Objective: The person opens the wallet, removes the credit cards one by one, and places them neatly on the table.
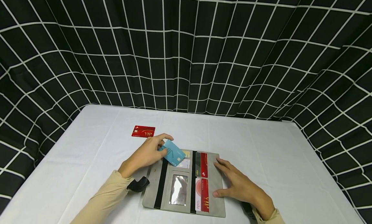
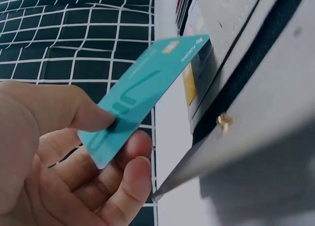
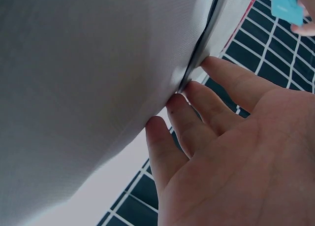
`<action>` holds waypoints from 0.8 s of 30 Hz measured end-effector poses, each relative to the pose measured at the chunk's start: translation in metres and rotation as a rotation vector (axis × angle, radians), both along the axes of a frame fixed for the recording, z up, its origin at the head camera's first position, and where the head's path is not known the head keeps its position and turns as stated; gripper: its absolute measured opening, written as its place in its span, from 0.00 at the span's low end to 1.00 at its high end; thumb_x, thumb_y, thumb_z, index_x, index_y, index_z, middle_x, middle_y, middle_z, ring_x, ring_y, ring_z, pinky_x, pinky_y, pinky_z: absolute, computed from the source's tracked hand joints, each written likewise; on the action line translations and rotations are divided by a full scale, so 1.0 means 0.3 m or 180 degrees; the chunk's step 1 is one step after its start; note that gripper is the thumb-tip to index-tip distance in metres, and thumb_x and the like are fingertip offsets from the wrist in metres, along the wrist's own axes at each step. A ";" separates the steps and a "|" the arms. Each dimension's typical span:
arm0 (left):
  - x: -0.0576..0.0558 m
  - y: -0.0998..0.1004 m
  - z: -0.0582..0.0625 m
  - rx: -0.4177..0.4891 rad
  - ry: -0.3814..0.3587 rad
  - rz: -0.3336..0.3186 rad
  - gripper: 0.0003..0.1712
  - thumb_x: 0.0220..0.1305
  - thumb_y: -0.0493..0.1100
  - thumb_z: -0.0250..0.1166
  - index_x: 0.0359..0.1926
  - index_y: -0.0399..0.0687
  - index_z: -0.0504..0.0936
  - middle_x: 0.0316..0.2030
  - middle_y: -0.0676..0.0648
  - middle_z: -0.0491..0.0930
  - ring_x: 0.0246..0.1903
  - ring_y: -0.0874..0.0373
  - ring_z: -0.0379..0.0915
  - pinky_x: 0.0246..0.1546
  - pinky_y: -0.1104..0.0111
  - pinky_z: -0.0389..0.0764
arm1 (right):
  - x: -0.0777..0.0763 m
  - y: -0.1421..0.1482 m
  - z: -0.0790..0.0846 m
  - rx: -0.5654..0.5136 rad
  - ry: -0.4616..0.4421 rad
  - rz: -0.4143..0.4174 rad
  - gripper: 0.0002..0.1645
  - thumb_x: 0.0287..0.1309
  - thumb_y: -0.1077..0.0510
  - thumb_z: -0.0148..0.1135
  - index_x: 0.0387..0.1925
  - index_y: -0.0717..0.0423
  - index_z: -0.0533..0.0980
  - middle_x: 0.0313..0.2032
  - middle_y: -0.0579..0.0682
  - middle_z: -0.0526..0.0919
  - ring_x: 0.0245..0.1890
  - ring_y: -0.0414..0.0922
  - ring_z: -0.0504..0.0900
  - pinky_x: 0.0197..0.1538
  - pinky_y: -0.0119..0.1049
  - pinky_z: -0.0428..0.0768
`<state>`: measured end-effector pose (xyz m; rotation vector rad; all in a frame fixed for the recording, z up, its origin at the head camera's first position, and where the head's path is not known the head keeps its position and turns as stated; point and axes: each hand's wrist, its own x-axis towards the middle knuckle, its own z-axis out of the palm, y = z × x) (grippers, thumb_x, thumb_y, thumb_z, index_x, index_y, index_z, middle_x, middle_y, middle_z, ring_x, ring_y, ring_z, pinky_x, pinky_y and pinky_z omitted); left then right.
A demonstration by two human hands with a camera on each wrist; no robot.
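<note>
My left hand (image 1: 149,149) pinches a light blue card (image 1: 175,154) by one end, thumb on its face and fingers curled behind. The card slants over the upper part of an open grey card wallet (image 1: 215,203), and its chip end points at the wallet's slots in the left wrist view. My right hand (image 1: 239,183) rests at the wallet's right side, its fairly straight fingers touching the edge. Red cards and a pink-and-white card (image 1: 198,194) sit in the right-hand pockets. The left panel has a clear window (image 1: 178,190) below a white card (image 1: 184,164).
A red VIP card (image 1: 143,131) lies flat on the white-covered table (image 1: 255,146), beyond my left hand. Black cloth with a white grid (image 1: 180,69) hangs behind and along both sides of the table.
</note>
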<state>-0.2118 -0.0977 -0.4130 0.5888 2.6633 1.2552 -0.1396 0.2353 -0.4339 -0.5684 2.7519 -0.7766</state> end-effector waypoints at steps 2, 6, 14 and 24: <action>0.001 -0.012 -0.001 0.0039 -0.0029 -0.0035 0.24 0.60 0.32 0.59 0.59 0.46 0.76 0.25 0.52 0.79 0.20 0.62 0.66 0.23 0.71 0.69 | 0.000 0.000 0.000 -0.0009 -0.0009 -0.0006 0.63 0.38 0.30 0.76 0.71 0.59 0.65 0.73 0.58 0.61 0.71 0.61 0.63 0.65 0.62 0.69; 0.001 -0.038 -0.006 0.0206 -0.0042 0.0000 0.22 0.62 0.32 0.60 0.58 0.45 0.77 0.32 0.49 0.84 0.26 0.62 0.72 0.29 0.72 0.73 | 0.000 -0.002 0.000 -0.0026 -0.0036 -0.0016 0.63 0.38 0.31 0.77 0.71 0.59 0.65 0.73 0.58 0.60 0.71 0.61 0.63 0.65 0.62 0.69; -0.006 -0.099 -0.010 0.0435 0.0121 0.0376 0.21 0.62 0.31 0.62 0.57 0.43 0.77 0.35 0.44 0.81 0.30 0.58 0.73 0.31 0.72 0.74 | 0.000 -0.002 0.000 -0.0003 -0.0038 -0.0023 0.63 0.38 0.32 0.77 0.70 0.59 0.65 0.73 0.58 0.61 0.71 0.61 0.63 0.65 0.62 0.69; -0.027 -0.184 -0.004 0.0730 0.0044 0.0597 0.24 0.65 0.29 0.61 0.62 0.39 0.74 0.42 0.36 0.81 0.29 0.49 0.79 0.31 0.67 0.82 | -0.001 -0.004 0.000 -0.0001 -0.0045 -0.0036 0.63 0.38 0.32 0.77 0.71 0.58 0.65 0.73 0.57 0.61 0.71 0.61 0.63 0.64 0.62 0.70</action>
